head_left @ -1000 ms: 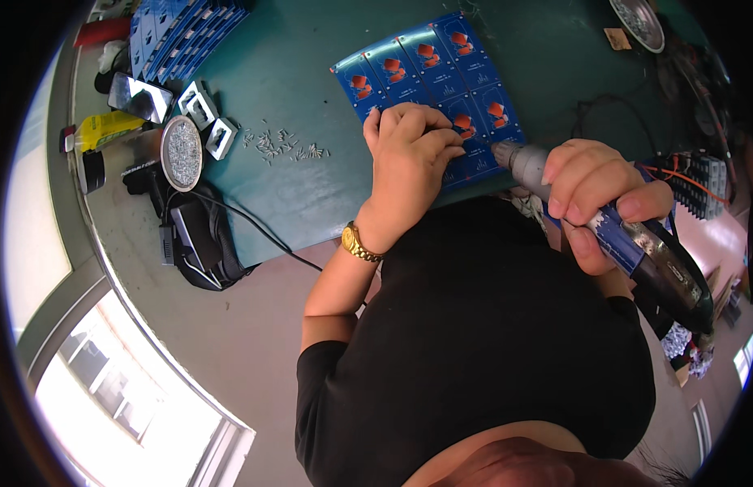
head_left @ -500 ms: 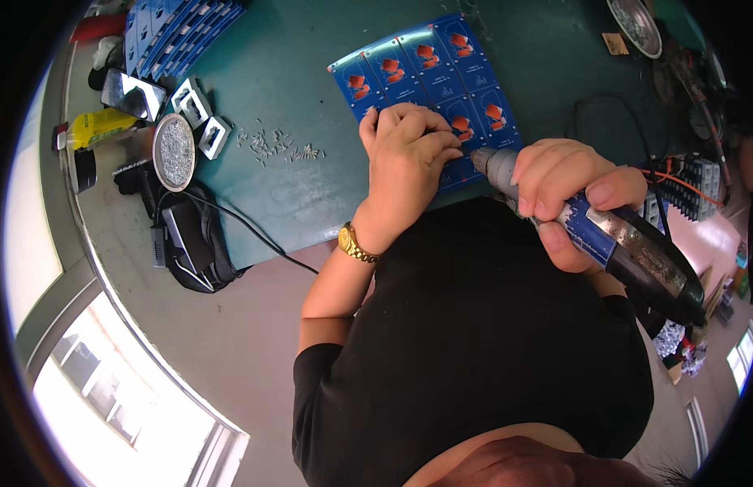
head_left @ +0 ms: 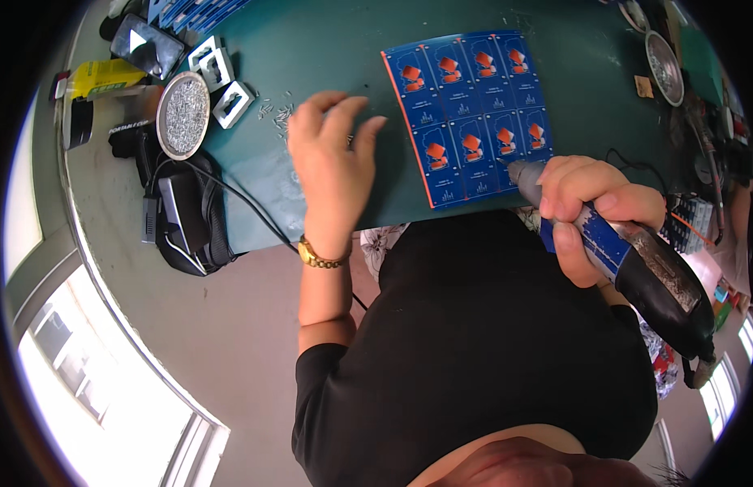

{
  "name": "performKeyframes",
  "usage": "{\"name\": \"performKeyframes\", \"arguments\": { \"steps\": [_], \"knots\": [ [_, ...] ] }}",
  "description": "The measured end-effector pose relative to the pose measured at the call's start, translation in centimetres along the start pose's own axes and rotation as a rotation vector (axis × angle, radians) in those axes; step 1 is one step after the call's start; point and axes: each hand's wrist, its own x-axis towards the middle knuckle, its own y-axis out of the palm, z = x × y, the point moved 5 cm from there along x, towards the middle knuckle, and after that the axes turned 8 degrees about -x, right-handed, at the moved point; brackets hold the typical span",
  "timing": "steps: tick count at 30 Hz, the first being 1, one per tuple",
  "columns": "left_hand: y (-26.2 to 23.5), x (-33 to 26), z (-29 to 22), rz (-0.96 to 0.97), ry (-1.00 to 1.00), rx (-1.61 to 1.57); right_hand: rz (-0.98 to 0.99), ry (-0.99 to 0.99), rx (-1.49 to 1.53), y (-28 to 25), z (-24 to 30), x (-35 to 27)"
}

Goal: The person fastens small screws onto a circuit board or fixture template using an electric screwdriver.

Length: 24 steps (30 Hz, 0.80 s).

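A blue panel of several circuit boards with orange parts [head_left: 471, 114] lies flat on the green mat [head_left: 328, 49]. My right hand [head_left: 591, 207] grips a blue and black electric screwdriver [head_left: 628, 260], its tip touching the panel's near right corner. My left hand [head_left: 332, 166] is spread flat on the mat, left of the panel, fingers apart and holding nothing. A gold watch sits on that wrist. Loose small screws [head_left: 275, 112] lie scattered on the mat just beyond its fingers.
A round dish full of small screws [head_left: 184, 114] stands at the mat's left edge beside white square frames [head_left: 224, 81]. A black power adapter with cables [head_left: 186, 215] and a yellow box [head_left: 105, 79] lie left. Another round dish [head_left: 664, 66] and wired clutter sit at right.
My left hand has come off the blue panel and moved left toward the loose screws, now flat on the mat. The right hand still holds the screwdriver at the panel's edge.
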Motion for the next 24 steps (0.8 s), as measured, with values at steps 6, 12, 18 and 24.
{"name": "performKeyframes", "arguments": {
  "steps": [6, 12, 18, 24],
  "knots": [
    [-3.7, -0.5, 5.2, -0.034, -0.242, 0.110, 0.070, 0.030, -0.037, 0.9, 0.0, 0.7],
    [-2.8, 0.4, 6.0, 0.046, -0.302, 0.088, 0.090, 0.020, 0.005, 0.3, -0.4, 0.6],
    [-1.4, 1.5, 5.5, 0.179, 0.000, 0.186, 0.183, -0.008, 0.152, -1.1, -1.0, 1.3],
    [-1.3, 1.4, 5.6, 0.173, 0.031, 0.203, 0.130, 0.030, 0.118, -0.9, -1.0, 0.5]
  ]
}}
